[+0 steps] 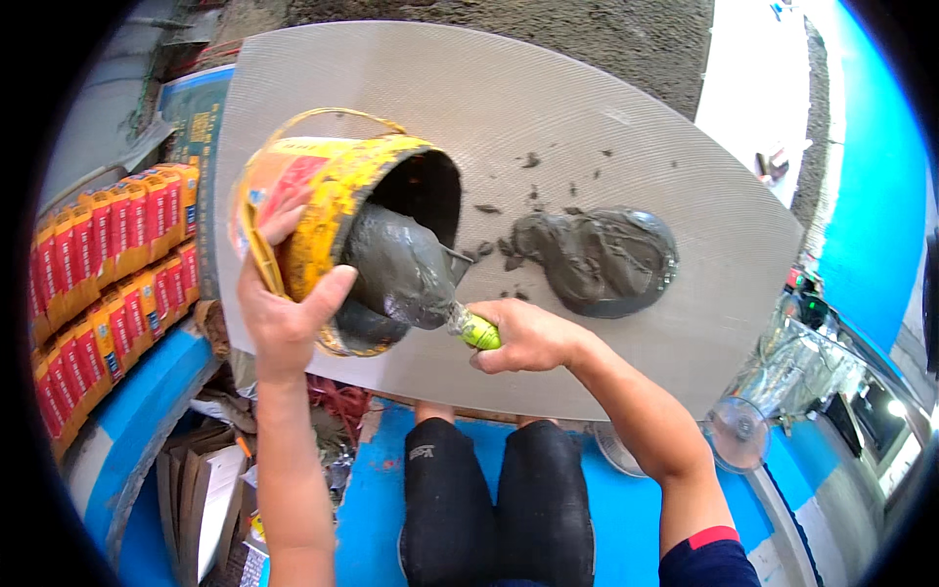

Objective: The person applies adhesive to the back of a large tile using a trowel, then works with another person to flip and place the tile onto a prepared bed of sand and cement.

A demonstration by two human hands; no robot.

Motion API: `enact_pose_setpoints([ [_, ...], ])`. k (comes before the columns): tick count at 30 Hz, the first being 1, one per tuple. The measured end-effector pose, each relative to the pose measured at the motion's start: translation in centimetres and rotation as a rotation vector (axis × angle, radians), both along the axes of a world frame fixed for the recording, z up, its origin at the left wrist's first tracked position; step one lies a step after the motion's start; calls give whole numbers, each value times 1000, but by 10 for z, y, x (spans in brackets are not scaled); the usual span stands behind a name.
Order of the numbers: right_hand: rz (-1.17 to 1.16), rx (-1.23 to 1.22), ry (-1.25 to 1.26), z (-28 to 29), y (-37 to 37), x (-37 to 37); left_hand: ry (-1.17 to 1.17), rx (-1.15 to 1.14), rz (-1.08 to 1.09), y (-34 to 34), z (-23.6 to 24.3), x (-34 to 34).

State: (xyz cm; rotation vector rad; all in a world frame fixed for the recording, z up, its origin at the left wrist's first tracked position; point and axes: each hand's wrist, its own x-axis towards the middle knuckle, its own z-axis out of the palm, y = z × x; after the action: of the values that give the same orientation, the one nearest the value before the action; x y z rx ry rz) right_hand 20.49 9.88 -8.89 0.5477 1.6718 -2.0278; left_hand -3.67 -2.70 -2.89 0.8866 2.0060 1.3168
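Note:
A yellow bucket (383, 168) with a red and orange label lies tilted on its side, its mouth facing right. My left hand (284, 308) grips its near left side, thumb by the rim and fingers against the wall. In my right hand (536, 338) is the green handle of a trowel (482, 332). The trowel's blade is hidden under a heap of wet grey mortar (401, 264) at the bucket's mouth. To the right, a smeared mound of mortar (606, 262) sits on a large grey ribbed tile (469, 108), with small crumbs around it.
Stacked red and yellow packages (108, 264) stand at the left. Beyond the tile stretches rough grey ground (597, 39). A blue surface (875, 166) rises at the far right. Near the tile's lower right corner are a clear round fan-like object (738, 433) and shiny clutter. Cardboard (201, 489) leans at lower left.

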Motion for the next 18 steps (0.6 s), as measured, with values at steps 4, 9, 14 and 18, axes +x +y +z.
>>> enact_pose_setpoints([
  [4,-43,100,-123,2,6,67,-67,-1,79,13,0,9],
  [9,-96,528,-323,1,0,138,13,-25,61,18,0,16],
  [14,-9,1198,-338,-25,-17,176,5,10,68,13,-4,16],
  [18,-99,1244,-232,-9,-34,172,-61,3,43,8,-4,11],
])
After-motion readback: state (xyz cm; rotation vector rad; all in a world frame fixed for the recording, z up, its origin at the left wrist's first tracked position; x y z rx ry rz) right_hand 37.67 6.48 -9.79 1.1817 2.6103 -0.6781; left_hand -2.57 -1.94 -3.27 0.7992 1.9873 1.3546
